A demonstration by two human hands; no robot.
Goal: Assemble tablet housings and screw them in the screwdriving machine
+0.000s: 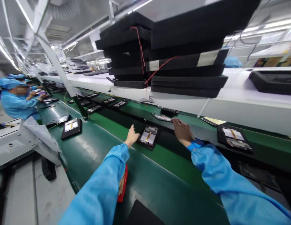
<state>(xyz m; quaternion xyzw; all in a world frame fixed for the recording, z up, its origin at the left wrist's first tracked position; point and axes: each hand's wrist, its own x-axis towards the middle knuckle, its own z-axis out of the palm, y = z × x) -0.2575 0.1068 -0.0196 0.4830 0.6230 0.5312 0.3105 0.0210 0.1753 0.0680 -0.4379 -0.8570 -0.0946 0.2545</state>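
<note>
My left hand (131, 136) reaches over the green belt with its index finger stretched out and nothing visible in it. Just right of it, an opened flat device (145, 137), with a silvery battery and an orange ribbon cable, lies on a black foam pad. Farther back, my right hand (183, 132) has its fingers together at the right end of a thin flat device panel (162, 117), seen almost edge-on. The grip itself is partly hidden by the back of the hand. A small black block (169, 112) sits right behind that panel.
Another opened device (233, 134) lies on its pad at the right, and one (71, 125) at the left. Stacked black foam trays (187, 62) stand on the white shelf (253, 104). A red box (123, 187) is beside my left sleeve. A co-worker (17, 101) sits far left.
</note>
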